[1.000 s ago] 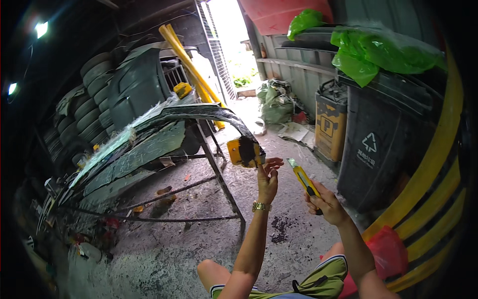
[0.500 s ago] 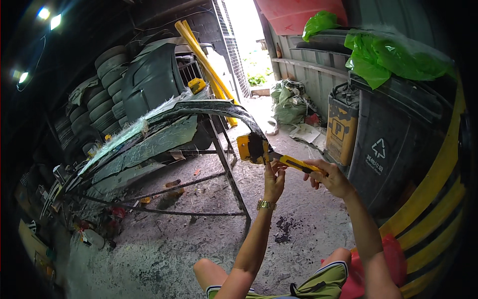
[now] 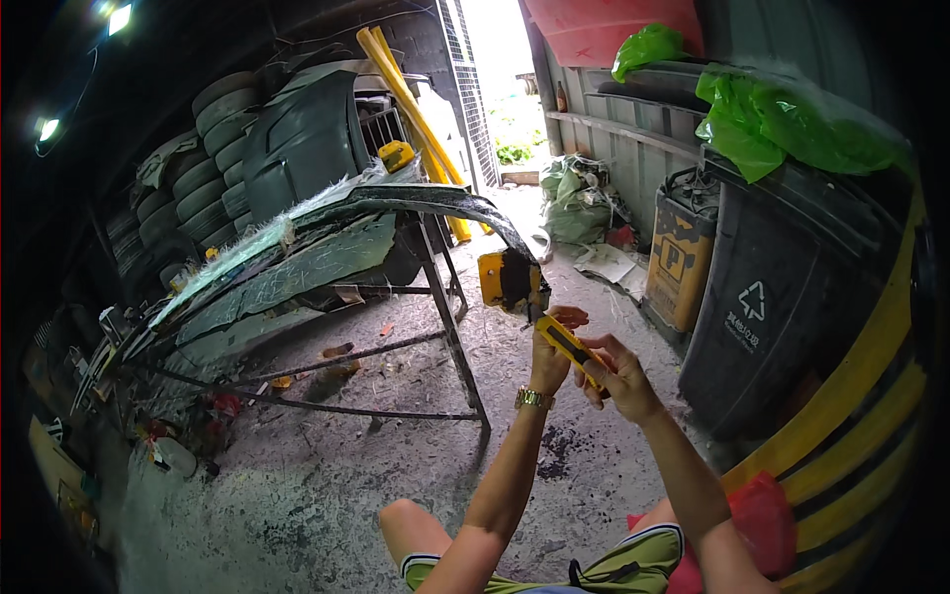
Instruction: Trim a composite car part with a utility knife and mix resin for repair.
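Note:
My right hand is closed around a yellow utility knife, its front end tilted up and left. Just behind the knife's front end is my left hand, wearing a gold-coloured wristwatch. Its visible fingers stretch to the right, with nothing seen in them, and the knife partly hides the palm. Above both hands, a yellow piece smeared with black sits at the low end of a curved dark car-body panel. The exact kind of that yellow piece is unclear.
A metal stand holds the panel, which has pale fibrous matting along it. Tyres are stacked behind. At right stand a dark wheeled bin and a yellow container. Black crumbs lie on the floor.
My right hand and the knife have moved left and slightly down, the knife now steeper. My left hand has dropped away from the yellow piece, its fingers now pointing right.

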A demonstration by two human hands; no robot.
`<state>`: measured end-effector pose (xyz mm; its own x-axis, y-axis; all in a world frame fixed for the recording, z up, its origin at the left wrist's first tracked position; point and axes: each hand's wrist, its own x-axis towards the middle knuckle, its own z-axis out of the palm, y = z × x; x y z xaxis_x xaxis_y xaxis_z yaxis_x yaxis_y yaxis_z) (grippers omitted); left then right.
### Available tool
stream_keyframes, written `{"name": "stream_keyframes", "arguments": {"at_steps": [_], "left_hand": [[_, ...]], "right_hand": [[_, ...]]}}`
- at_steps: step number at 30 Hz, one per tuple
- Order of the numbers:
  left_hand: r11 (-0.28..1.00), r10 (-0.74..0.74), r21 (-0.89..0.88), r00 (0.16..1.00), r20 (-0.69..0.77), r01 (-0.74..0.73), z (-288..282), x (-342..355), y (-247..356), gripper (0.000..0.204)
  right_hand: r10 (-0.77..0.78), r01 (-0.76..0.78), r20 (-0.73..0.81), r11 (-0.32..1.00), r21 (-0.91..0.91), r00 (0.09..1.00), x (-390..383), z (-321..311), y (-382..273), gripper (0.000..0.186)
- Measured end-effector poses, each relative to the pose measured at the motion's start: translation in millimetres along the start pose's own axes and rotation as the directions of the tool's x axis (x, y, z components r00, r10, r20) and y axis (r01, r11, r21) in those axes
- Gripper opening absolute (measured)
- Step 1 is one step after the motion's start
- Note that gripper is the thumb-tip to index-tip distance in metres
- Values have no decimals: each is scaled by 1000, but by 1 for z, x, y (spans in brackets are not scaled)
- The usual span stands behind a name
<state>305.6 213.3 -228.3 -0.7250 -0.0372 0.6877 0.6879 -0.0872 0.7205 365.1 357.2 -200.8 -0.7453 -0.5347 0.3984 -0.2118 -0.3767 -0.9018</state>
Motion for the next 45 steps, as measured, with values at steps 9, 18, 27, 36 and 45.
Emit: {"name": "stream_keyframes", "arguments": {"at_steps": [9,18,27,36,45], "left_hand": [[999,-40,14,999,-28,40,-5,-1,-6,29],[1000,-2,-13,999,-34,1,-10,4,-4,21],[991,128,36,991,-32,-127,-5,3,-10,32],[994,75,82,995,-69,-69,-11,-3,-21,36],[983,157,103,986,-63,-150,-11,-2,-8,26]], "right_hand": [[-285,212,-77,843,-495,955,8,0,9,27],[-111,107,-38,989,-105,993,6,40,16,28],[-21,-19,-304,992,-128,952,-64,-8,-2,21],[-15,-29,-146,955,-294,989,-41,-1,-47,26],[50,-59,-33,921,-384,998,-31,-2,-47,42]]}}
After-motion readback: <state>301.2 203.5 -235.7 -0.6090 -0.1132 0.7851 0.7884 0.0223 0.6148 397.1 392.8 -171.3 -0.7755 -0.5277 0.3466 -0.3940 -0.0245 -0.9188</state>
